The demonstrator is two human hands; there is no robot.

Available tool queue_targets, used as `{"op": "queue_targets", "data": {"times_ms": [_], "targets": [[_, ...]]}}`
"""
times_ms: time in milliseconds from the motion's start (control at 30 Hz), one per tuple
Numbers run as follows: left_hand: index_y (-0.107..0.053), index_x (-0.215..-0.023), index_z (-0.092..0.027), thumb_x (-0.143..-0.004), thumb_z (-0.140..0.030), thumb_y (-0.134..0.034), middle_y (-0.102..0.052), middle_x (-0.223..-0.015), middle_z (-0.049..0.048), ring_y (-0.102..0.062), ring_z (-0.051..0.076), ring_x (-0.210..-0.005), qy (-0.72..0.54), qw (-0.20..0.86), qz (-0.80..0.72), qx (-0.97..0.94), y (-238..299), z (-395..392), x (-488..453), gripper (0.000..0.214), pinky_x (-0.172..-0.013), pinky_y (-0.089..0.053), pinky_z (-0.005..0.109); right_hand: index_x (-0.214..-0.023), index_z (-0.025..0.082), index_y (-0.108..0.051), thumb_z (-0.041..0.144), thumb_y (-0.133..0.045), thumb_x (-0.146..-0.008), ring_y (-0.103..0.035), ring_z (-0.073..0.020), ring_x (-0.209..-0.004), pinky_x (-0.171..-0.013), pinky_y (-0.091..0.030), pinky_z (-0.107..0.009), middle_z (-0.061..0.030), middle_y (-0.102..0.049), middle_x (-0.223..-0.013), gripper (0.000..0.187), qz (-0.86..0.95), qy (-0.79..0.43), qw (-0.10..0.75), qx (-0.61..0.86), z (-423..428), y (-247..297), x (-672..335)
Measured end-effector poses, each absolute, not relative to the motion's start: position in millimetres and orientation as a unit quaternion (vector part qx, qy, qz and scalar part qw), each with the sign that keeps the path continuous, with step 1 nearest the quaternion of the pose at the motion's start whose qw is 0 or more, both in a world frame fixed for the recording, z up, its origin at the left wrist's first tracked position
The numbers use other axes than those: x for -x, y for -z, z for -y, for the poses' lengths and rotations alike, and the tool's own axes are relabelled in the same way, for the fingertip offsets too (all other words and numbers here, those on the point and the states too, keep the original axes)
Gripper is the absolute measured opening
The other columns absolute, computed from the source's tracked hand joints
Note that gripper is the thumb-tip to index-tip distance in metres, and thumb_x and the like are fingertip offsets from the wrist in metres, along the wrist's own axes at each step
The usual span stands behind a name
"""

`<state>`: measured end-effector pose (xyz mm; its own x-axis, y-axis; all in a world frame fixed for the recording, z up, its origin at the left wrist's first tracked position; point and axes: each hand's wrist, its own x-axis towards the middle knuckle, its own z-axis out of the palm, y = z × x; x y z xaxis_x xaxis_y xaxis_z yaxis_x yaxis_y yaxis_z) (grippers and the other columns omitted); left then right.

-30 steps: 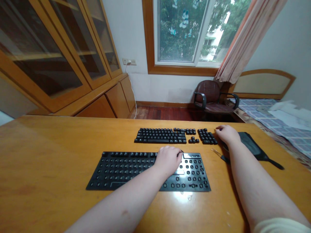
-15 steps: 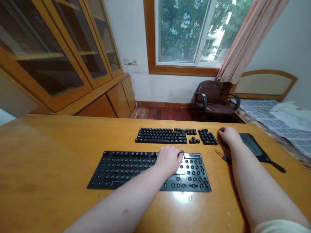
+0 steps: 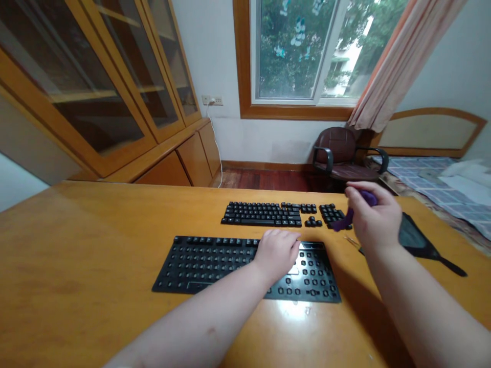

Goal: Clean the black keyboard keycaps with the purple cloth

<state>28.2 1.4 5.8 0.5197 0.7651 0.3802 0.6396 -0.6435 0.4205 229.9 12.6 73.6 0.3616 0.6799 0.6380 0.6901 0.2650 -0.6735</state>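
Right hand (image 3: 374,220): clenched around a slim curved purple plastic piece (image 3: 346,220), held above the right end of the black keyboard with bare switches (image 3: 215,266).
Left hand (image 3: 276,254): open, resting on that keyboard.
Handling: probably light, slightly springy; hold the thicker end.

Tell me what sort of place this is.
Most likely a room in a home, perhaps a bedroom doubling as a study. A bed with checked bedding stands by the window, a glass-fronted wooden cabinet lines the wall, and a padded armchair sits behind the wooden desk.
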Motion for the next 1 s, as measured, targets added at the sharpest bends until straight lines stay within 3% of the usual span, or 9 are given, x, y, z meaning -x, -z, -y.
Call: {"op": "queue_targets", "data": {"times_ms": [133,333,567,733,867,1000], "targets": [[-0.052,-0.12,-0.02,-0.089,-0.033,-0.045,-0.064,-0.112,0.0064,-0.059,0.02,-0.1,-0.336,0.125,-0.353,-0.864,-9,4,-27,0.034,-0.089,-0.044,0.036,-0.088,0.024,-0.062,0.032,-0.061,-0.079,-0.059,-0.0208,-0.085,-0.079,-0.048,-0.037,-0.004,-0.063,-0.09,0.012,0.569,-0.105,0.609,0.543,16,-34,-180],[-0.059,-0.103,-0.018,-0.089,-0.032,-0.046,-0.067,-0.093,0.0055,-0.061,0.019,-0.086,-0.349,0.159,-0.363,-0.849,-9,3,-25,0.023,-0.084,-0.046,0.034,-0.093,0.024,-0.057,0.029,-0.059,-0.08,-0.058,-0.0198,-0.082,-0.076,-0.048,-0.036,-0.0037,-0.06,-0.088,0.014,0.628,-0.177,0.561,0.51,20,4,-177],[-0.055,-0.112,-0.022,-0.084,-0.02,-0.052,-0.064,-0.107,0.0034,-0.059,0.017,-0.095,-0.356,0.212,-0.364,-0.834,-10,-3,-24,0.028,-0.089,-0.045,0.033,-0.087,0.023,-0.053,0.031,-0.064,-0.076,-0.057,-0.0187,-0.079,-0.073,-0.047,-0.033,-0.0014,-0.058,-0.083,0.018,0.608,-0.245,0.563,0.503,12,11,-178],[-0.058,-0.106,-0.02,-0.083,-0.024,-0.054,-0.065,-0.095,0.0032,-0.06,0.014,-0.076,-0.381,0.258,-0.395,-0.795,-9,-6,-26,0.024,-0.078,-0.049,0.029,-0.098,0.024,-0.051,0.03,-0.054,-0.08,-0.053,-0.0217,-0.095,-0.086,-0.044,-0.038,-0.0049,-0.054,-0.098,0.019,0.592,-0.298,0.601,0.447,12,16,-179],[-0.059,-0.104,-0.02,-0.08,-0.022,-0.057,-0.065,-0.087,0.0018,-0.057,0.012,-0.067,-0.385,0.267,-0.424,-0.775,-7,-7,-27,0.025,-0.072,-0.05,0.027,-0.092,0.025,-0.046,0.025,-0.053,-0.079,-0.056,-0.0207,-0.094,-0.087,-0.046,-0.041,-0.0047,-0.052,-0.103,0.014,0.541,-0.336,0.644,0.423,11,14,-175],[-0.06,-0.105,-0.02,-0.08,-0.021,-0.055,-0.064,-0.089,0.0021,-0.055,0.01,-0.062,-0.395,0.279,-0.437,-0.758,-5,-8,-27,0.026,-0.07,-0.05,0.026,-0.093,0.025,-0.054,0.027,-0.049,-0.086,-0.057,-0.0228,-0.1,-0.092,-0.044,-0.046,-0.0065,-0.054,-0.107,0.009,0.54,-0.314,0.644,0.442,12,9,-173]]}}
